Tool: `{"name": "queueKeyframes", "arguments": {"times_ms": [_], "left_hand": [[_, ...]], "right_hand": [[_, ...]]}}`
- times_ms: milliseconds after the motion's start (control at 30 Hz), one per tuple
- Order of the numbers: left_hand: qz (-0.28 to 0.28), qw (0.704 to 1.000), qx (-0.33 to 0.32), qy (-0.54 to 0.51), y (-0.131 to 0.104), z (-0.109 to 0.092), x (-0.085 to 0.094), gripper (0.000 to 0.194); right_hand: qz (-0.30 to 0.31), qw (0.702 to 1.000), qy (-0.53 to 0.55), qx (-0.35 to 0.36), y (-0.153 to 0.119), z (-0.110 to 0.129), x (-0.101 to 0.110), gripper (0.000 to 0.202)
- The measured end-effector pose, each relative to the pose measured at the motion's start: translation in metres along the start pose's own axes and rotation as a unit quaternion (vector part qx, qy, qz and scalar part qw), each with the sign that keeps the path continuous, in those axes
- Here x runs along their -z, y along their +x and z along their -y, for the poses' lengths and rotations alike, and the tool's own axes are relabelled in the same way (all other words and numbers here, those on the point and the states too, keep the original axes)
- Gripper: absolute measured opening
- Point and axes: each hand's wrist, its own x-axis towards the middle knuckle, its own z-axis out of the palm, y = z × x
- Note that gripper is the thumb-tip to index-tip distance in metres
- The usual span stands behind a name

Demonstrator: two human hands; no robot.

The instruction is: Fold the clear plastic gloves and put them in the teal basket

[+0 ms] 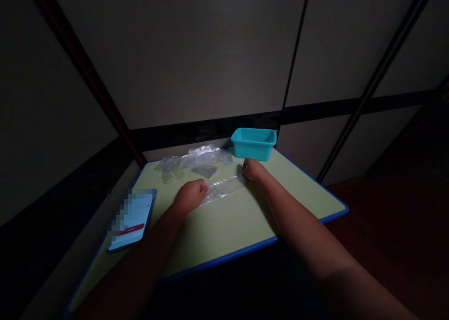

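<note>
A clear plastic bag (224, 189) is stretched in a flat strip between my two hands, just over the table. My left hand (191, 194) pinches its left end with closed fingers. At the other end, my right hand (253, 169) is closed on the bag's upper right corner. Beyond them lies a heap of crumpled clear plastic bags (199, 158). A small flat clear piece of plastic (205, 171) rests between that heap and the held bag.
A turquoise plastic basin (254, 144) stands at the table's back right, just behind my right hand. On the left lies a tablet (135, 219) with a lit screen. The pale green table (224, 236) has a blue edge, and wardrobe-like panels (196, 53) rise behind it.
</note>
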Motion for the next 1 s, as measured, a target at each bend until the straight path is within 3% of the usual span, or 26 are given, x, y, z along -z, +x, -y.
{"name": "queueKeyframes", "arguments": {"times_ms": [200,333,500,633,767,1000], "left_hand": [[0.007,1.0,0.004,0.015,-0.001,-0.001,0.001,0.023],[0.01,1.0,0.001,0.025,-0.001,-0.002,0.002,0.024],[0.011,0.999,0.003,0.032,-0.001,-0.002,0.002,0.024],[0.011,0.999,0.002,0.035,-0.001,-0.002,0.002,0.024],[0.014,0.999,0.001,0.043,-0.001,-0.003,0.001,0.024],[0.017,0.999,-0.001,0.051,0.0,-0.002,0.002,0.025]], "right_hand": [[0.0,1.0,-0.013,-0.011,-0.001,0.001,0.0,0.021],[-0.032,0.999,-0.014,-0.007,-0.005,0.006,0.004,0.026],[-0.077,0.992,-0.033,0.095,-0.019,0.02,0.001,0.037],[0.004,0.978,-0.048,0.202,-0.025,0.026,-0.01,0.05],[0.099,0.976,-0.08,0.178,-0.024,0.026,-0.015,0.056],[0.15,0.974,-0.106,0.135,-0.02,0.024,-0.014,0.059]]}}
